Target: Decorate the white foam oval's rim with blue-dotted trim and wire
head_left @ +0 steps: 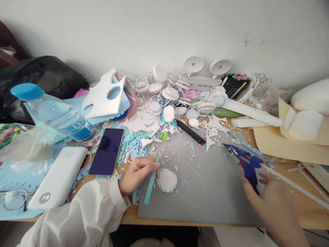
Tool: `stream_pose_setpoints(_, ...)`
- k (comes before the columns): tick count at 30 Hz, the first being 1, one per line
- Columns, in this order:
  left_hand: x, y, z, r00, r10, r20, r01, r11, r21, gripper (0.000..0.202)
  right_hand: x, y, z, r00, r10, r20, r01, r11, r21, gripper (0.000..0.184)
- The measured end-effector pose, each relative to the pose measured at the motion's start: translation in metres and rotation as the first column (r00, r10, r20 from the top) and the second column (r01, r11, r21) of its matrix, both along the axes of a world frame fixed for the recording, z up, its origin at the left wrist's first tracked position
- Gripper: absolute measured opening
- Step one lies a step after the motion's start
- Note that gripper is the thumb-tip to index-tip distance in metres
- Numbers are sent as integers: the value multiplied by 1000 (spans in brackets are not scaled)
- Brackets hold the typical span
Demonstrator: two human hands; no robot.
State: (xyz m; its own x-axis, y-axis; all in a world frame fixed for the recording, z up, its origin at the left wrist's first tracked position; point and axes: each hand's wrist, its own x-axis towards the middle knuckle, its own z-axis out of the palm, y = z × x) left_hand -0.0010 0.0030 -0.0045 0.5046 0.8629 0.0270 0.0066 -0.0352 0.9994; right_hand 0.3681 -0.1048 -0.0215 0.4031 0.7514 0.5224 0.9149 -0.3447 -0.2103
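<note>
At nine o'clock on the grey mat (pixel 205 195), the left hand (pixel 138 173) pinches one teal strip (pixel 151 185) beside one white disc (pixel 167 180). At three, the blurred right hand (pixel 279 204) meets one blue glue gun (pixel 248 162); its grip I cannot tell.

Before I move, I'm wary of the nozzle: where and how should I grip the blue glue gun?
Grip the glue gun by its handle, probably from the near right: the handle angles toward you by your right hand, while the nozzle points left and away.
</note>
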Motion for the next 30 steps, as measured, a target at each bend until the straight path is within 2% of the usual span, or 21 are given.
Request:
stream_pose_setpoints(2,0,0,1,1000,9,-3,-9,1000,0,44,-10,-15,8,989,61,136,-50,995,-82,31)
stream_pose_setpoints(3,0,0,1,1000,12,-7,-12,1000,0,44,-19,-19,13,983,141,119,-126,984,-122,31)
stream_pose_setpoints(6,0,0,2,1000,18,-22,-18,1000,-10,45,-60,-17,31,908,407,-99,-416,905,-91,21)
stream_pose_setpoints(8,0,-1,2,999,16,-33,-17,1000,-24,45,-96,-3,42,791,597,-130,-608,792,-61,20)
stream_pose_setpoints(10,0,-2,3,999,13,-34,-15,999,-44,43,-132,16,49,653,754,-69,-757,653,-29,22)
stream_pose_setpoints(12,0,-3,4,1000,11,-8,-12,998,-64,41,-160,34,53,520,854,26,-853,520,-42,25)
stream_pose_setpoints(14,0,-3,4,999,18,30,-15,997,-81,40,-180,50,53,399,907,138,-911,409,-58,25)
stream_pose_setpoints(16,1,-3,3,998,31,50,-25,994,-103,45,-190,62,50,308,921,239,-944,327,-43,20)
stream_pose_setpoints(21,4,-3,1,996,75,55,-66,986,-156,55,-189,80,47,179,905,385,-982,187,16,16)
stream_pose_setpoints(23,5,-3,1,996,81,32,-77,989,-126,55,-179,86,46,164,913,373,-986,159,45,19)
stream_pose_setpoints(25,4,-5,3,997,73,-8,-73,997,-15,50,-167,92,42,189,936,297,-981,164,106,22)
stream_pose_setpoints(26,3,-5,4,998,57,-34,-54,996,70,44,-160,95,39,229,944,236,-968,196,157,23)
stream_pose_setpoints(28,1,-6,5,994,10,-110,20,964,267,27,-147,101,31,357,927,112,-900,310,308,27)
stream_pose_setpoints(29,1,-6,5,985,-7,-170,68,933,354,31,-142,103,26,427,903,48,-838,375,395,28)
stream_pose_setpoints(30,1,-6,4,969,-18,-245,124,898,422,47,-138,104,22,485,874,-23,-764,436,475,28)
